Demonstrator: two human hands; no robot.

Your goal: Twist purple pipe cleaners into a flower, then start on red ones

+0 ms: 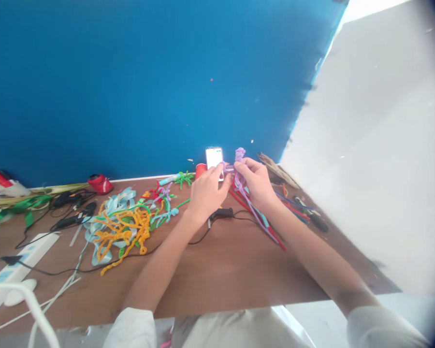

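Purple pipe cleaner (240, 154) pinched in left hand (206, 191) and right hand (255, 183) grips, middle hidden.

My brown wooden table (232, 270) carries a tangle of orange and pale blue pipe cleaners (119, 227) at ten o'clock, a white power strip (18, 266) at nine, a phone (214, 157) at twelve.

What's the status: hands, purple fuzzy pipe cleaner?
Left hand and right hand both pinching the purple fuzzy pipe cleaner above brown wooden table. Its ends trail onto table. Black cable lies beneath hands.
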